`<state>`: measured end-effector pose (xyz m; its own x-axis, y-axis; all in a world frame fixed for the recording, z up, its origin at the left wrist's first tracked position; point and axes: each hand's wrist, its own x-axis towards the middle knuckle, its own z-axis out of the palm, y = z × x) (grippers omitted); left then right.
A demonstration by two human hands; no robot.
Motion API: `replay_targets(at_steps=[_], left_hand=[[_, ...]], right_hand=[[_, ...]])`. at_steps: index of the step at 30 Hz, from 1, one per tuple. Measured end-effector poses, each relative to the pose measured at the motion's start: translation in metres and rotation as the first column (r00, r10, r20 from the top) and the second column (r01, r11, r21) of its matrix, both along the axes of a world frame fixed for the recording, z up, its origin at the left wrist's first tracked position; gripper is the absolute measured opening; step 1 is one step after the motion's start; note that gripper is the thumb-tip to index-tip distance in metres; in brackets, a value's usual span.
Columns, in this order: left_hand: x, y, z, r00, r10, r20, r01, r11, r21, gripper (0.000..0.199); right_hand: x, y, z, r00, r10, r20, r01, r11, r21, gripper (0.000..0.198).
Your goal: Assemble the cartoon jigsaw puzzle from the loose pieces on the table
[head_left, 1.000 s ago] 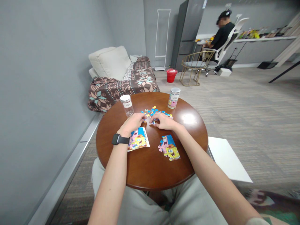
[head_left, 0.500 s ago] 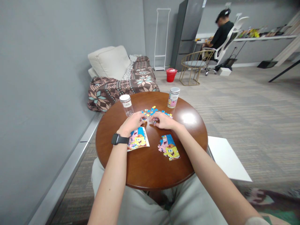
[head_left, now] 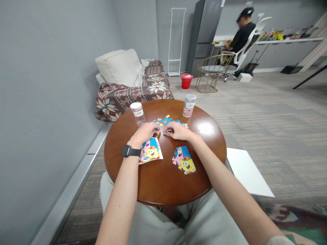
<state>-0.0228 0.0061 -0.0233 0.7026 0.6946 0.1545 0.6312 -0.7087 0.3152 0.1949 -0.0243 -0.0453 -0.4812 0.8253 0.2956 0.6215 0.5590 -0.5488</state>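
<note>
A: Which step are you on?

B: You seem to be picking through the loose puzzle pieces [head_left: 167,119], which lie spread across the far half of the desk [head_left: 163,190], just beyond your fingers.

A: And how do your hands stand?

B: Your left hand [head_left: 146,132] is curled narrow, fingertips down by a few pieces; whether you actually pinch one, I cannot tell. Your right hand [head_left: 180,131] faces it, fingers bent with a small gap to the thumb and pieces right under them. Again, I can't tell if anything is gripped.

A: Where is the part you've joined?

B: The joined section [head_left: 187,164] lies flat between the picture sheet [head_left: 155,153] and your right forearm, touched by neither hand. Its left edge is ragged with open tabs, so that side looks unfinished.

A: Then what does your next move call for?

B: In my judgement, choosing a piece whose colour and outline suit that ragged edge, checking it against the sheet near your left wrist, then turning it the right way before pressing it in. Lift it cleanly, since the pieces lie close together and neighbours could drag along.
</note>
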Motion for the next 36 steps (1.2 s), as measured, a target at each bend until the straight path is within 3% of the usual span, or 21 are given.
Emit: replay_targets(at_steps=[9,14,21,36], left_hand=[[0.0,-0.001,-0.001,1.0,0.008,0.024,-0.009,1.0,0.027,0.036],[0.003,-0.003,0.002,1.0,0.021,0.021,-0.021,1.0,-0.007,0.022],[0.004,-0.008,0.007,1.0,0.029,0.001,-0.029,1.0,-0.002,0.011],[0.004,-0.01,0.008,0.998,0.049,0.05,-0.047,0.998,-0.031,0.023]], right_hand=[[-0.001,0.0,-0.001,1.0,-0.009,-0.019,0.008,1.0,-0.014,0.024],[0.0,0.001,-0.004,1.0,-0.006,-0.029,0.005,0.999,-0.046,0.029],[-0.001,0.0,-0.002,1.0,0.007,0.006,-0.007,0.999,0.044,0.018],[-0.002,-0.001,0.001,0.999,0.009,0.033,-0.01,0.999,0.04,0.014]])
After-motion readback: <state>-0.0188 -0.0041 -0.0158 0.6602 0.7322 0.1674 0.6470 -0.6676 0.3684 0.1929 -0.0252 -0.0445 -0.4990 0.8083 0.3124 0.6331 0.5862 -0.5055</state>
